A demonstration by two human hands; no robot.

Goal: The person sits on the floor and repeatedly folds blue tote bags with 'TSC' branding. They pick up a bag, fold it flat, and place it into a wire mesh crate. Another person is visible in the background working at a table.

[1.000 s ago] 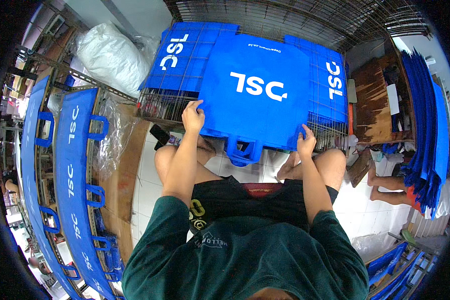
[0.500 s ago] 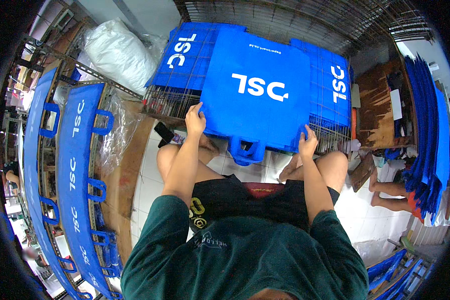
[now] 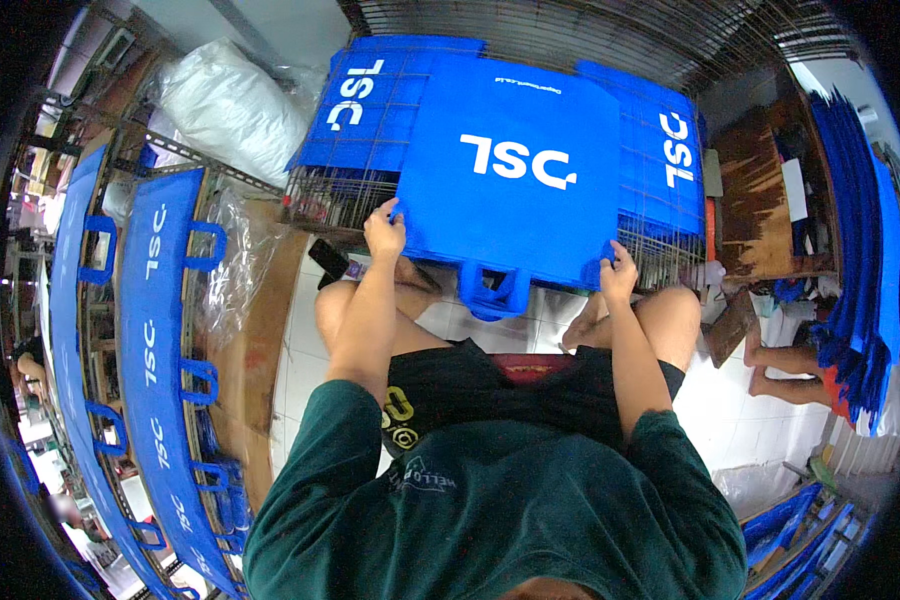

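Observation:
A flat blue fabric bag (image 3: 510, 225) with white lettering lies before me on a wire mesh rack, its looped handle (image 3: 494, 293) pointing toward me. My left hand (image 3: 384, 232) pinches its left edge near the corner. At the right near corner, my right hand (image 3: 618, 272) has its fingers closed on the edge. Under and beside this bag lie more blue bags: one stack (image 3: 365, 125) on the left and another (image 3: 660, 160) on the right, both beneath thin wires.
Blue bags with handles hang over metal racks (image 3: 160, 340) on my left. A white sack (image 3: 225, 105) stands behind them. A dark phone (image 3: 328, 258) lies by my left knee. On the right are a wooden board (image 3: 755, 225), hanging blue sheets (image 3: 855, 240) and another person's legs (image 3: 785, 370).
The view has shifted slightly. Both hands stay at the bag's near corners, and the bag keeps nearly the same place on the rack.

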